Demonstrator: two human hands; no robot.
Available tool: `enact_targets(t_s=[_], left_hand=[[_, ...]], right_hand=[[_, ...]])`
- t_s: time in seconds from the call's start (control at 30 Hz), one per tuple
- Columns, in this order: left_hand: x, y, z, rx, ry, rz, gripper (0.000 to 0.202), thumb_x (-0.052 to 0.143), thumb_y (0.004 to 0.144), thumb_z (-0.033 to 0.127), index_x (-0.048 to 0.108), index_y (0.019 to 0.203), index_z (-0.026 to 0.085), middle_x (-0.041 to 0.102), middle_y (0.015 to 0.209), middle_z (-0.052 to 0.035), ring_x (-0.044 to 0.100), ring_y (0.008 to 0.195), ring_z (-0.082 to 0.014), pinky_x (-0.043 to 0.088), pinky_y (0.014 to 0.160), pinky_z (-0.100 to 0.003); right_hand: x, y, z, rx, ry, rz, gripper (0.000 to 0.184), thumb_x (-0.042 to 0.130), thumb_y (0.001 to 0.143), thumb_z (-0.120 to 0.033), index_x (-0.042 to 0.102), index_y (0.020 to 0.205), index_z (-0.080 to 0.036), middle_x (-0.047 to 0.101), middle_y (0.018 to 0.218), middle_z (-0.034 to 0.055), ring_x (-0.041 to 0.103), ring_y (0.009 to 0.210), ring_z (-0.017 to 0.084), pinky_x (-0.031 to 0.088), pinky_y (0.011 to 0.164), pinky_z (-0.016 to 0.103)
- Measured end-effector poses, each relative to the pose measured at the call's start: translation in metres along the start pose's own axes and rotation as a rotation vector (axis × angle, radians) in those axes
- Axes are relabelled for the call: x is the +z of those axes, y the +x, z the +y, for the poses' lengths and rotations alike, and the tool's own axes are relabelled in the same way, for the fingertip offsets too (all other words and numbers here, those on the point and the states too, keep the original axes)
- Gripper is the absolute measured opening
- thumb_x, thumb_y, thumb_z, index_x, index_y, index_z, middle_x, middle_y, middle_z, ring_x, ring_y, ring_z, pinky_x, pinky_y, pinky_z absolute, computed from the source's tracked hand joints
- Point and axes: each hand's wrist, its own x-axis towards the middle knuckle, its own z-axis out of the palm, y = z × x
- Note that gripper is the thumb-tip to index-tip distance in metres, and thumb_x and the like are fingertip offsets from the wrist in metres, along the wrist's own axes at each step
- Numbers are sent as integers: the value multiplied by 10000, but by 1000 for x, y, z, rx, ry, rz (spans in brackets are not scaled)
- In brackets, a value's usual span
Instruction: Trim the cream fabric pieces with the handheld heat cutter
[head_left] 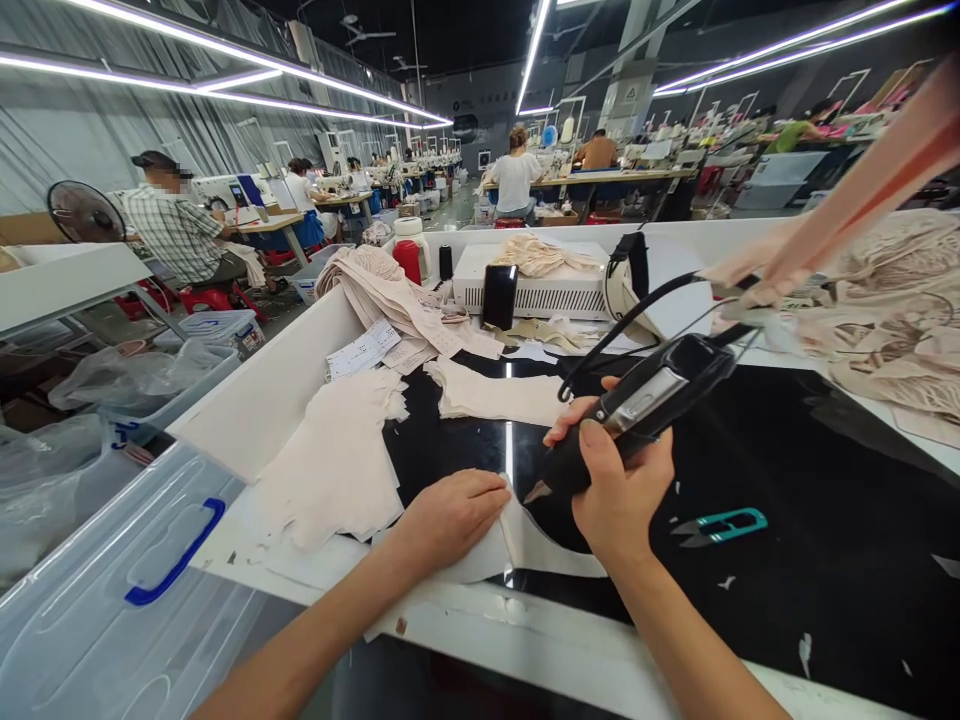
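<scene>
The left hand (pixel 450 515) lay flat, unclenched, on the white fabric piece (pixel 541 552) on the table (pixel 825 560), while the right hand (pixel 619 495), just right of that piece, gripped the electric cutter (pixel 637 405), slanted down-left, tip at its edge.

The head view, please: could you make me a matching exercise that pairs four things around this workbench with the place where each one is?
Things
1. cutting tool
2. teal snips
3. red container
4. blue handle

Places
A. on the clear bin lid, at the left
B. lying loose on the black surface
C. gripped in the right hand
D. at the back, beside the heap of pale fabric

Pairs: 1-C, 2-B, 3-D, 4-A.
</scene>
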Motion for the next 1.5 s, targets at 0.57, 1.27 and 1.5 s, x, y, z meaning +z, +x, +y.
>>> enact_targets(t_s=[0.57, 1.27, 1.5], left_hand=[[-14, 8, 24, 55, 74, -139, 228, 549, 1243, 238, 764, 1222, 166, 818, 1142, -101, 813, 1093, -247, 709, 1002, -378], [-14, -2, 36, 34, 77, -81, 254, 489, 1246, 188, 735, 1300, 154, 807, 1247, -134, 803, 1161, -264, 696, 1066, -386], [-15, -8, 36, 53, 107, -65, 265, 493, 1246, 174, 729, 1366, 187, 803, 1337, -142, 799, 1220, -257, 690, 1109, -398]], right_hand=[[-15, -13, -14, 45, -13, 7, 402, 943, 929, -357, 709, 1247, -283, 772, 908, -42, 715, 702, 154, 641, 704, 325], [0, -15, 0, 0, -6, -24, 257, 895, 945, -306, 707, 1118, -280, 812, 896, -56, 736, 662, 146, 652, 666, 323], [-7, -15, -4, 13, -25, -6, 327, 910, 938, -319, 683, 1170, -285, 800, 907, -47, 729, 680, 163, 638, 668, 342]])
